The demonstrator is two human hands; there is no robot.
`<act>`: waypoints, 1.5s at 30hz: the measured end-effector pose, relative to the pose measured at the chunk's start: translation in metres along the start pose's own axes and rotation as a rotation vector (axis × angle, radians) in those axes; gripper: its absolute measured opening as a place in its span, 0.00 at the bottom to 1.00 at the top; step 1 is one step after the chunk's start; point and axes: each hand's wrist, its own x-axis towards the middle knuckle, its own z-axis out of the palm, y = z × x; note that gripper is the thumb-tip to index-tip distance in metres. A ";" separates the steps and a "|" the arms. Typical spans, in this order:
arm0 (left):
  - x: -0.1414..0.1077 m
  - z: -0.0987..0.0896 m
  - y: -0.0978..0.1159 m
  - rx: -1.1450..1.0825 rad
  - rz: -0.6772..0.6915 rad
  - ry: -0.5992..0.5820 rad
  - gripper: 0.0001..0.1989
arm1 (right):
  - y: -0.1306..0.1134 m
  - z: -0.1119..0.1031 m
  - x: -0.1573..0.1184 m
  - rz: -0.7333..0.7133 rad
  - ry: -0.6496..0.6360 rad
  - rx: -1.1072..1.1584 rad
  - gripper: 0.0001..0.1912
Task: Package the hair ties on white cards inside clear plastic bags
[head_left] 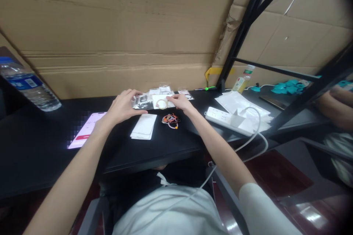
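Observation:
My right hand point(180, 102) pinches the right edge of a small white card point(156, 99) with a thin gold-coloured bracelet point(162, 103) on it. Beside it, my left hand point(124, 105) curves around the left end of a pile of clear plastic packets point(142, 101), thumb and fingers apart. Whether its fingertips touch the packets I cannot tell. Dark ring-shaped items show inside some packets. Closer to me lie a stack of white cards point(143, 126) and a tangle of coloured cord bracelets point(171, 120).
A lit phone point(88, 129) lies left, partly behind my forearm, with a water bottle point(30, 84) beyond. On the right are a white power strip point(220, 115), papers point(239, 102) and a drink bottle point(243, 80). A black metal frame point(242, 25) rises there; another person's arm point(336, 106) shows far right.

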 end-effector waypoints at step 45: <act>0.003 0.022 -0.059 0.078 -0.708 -0.094 0.27 | -0.011 0.046 -0.019 -0.733 -0.045 -0.502 0.13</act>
